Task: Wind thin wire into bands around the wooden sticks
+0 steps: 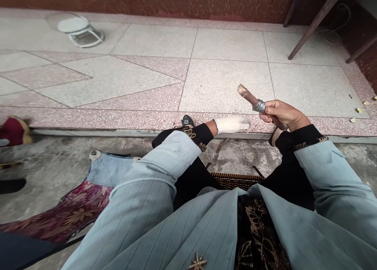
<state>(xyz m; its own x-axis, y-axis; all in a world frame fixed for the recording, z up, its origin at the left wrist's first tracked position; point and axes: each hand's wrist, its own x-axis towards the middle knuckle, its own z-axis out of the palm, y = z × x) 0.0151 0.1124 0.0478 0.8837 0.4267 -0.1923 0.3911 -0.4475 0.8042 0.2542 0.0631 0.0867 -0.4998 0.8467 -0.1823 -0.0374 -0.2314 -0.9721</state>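
Past the blue pinstriped jacket (pixel 194 227), a brown wire-bound wooden stick (pixel 247 96), gripped by the right hand (pixel 281 112), is best steadied; white-gloved left hand (pixel 232 123): grip unclear.

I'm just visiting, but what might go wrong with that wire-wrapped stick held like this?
The bare right hand grips right beside the metal wire wound round the stick, so a loose end, if any, might scratch its fingers. The gloved left hand isn't supporting the stick, so a slackened grip could drop it onto the tiled floor.
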